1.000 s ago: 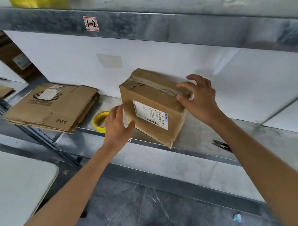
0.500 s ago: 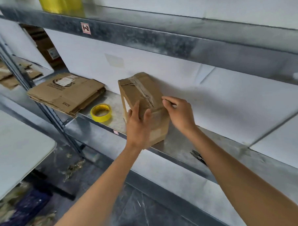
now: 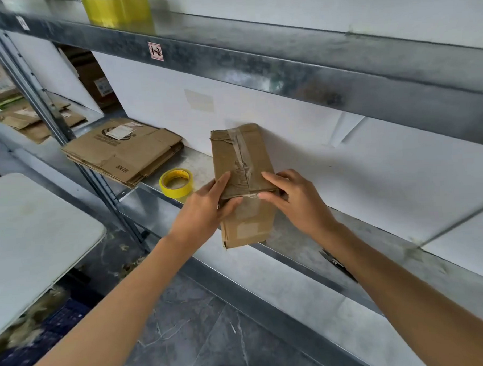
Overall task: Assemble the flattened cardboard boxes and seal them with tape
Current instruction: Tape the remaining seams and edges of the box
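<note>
Box (image 3: 239, 160) long axis runs from shelf (image 3: 292, 236) front edge to back wall. Left hand (image 3: 205, 209) and right hand (image 3: 293, 202) grip its near end, one per side. Tape roll (image 3: 176, 183) sits just left, nearer left hand.

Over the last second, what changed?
The cardboard box was turned on the shelf; its narrow end, not the labelled side, now faces the camera. Left hand and right hand shifted to grip that near end. Tape roll and flattened boxes stayed put.
</note>
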